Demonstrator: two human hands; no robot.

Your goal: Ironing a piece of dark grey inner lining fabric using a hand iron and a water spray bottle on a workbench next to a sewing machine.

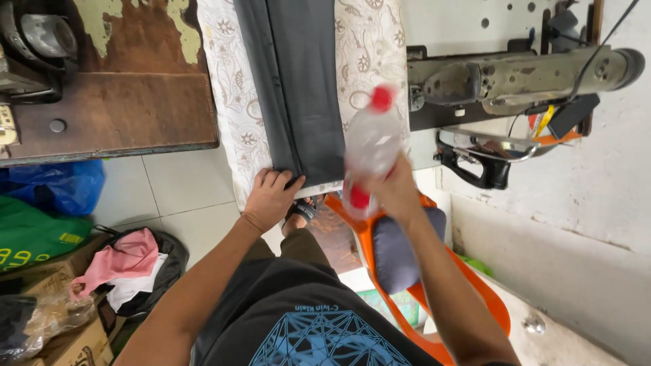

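Stretching away from the person, a board (234,102) with a pale flower-patterned cover runs up the middle of the view, and a dark grey cloth (298,81) lies flat along it, a seam running down its length. Left of the board stands a worn brown table (115,108) with flaking green paint at its far edge and a dark machine on its left end. Right of the board, a grimy metal machine arm (515,78) reaches across in front of a pale wall, with a black handle hanging just under it.

Below the board's near end an orange chair (475,285) carries a dark blue cushion (400,251), partly hidden by the right forearm. On the tiled floor to the left lie a blue bag (61,186), a green bag (30,234), cardboard boxes, and a dark bag holding pink cloth (122,261).

The left hand (270,196) rests palm down at the near end of the board, fingers spread flat and touching the lower left corner of the grey cloth, pinning it rather than gripping it.

The right hand (393,193) is wrapped around the lower part of a clear plastic bottle (371,146), holding it over the board's right edge, just beside the cloth. The bottle is tilted, its red cap (382,99) pointing away from the person, and it is blurred.
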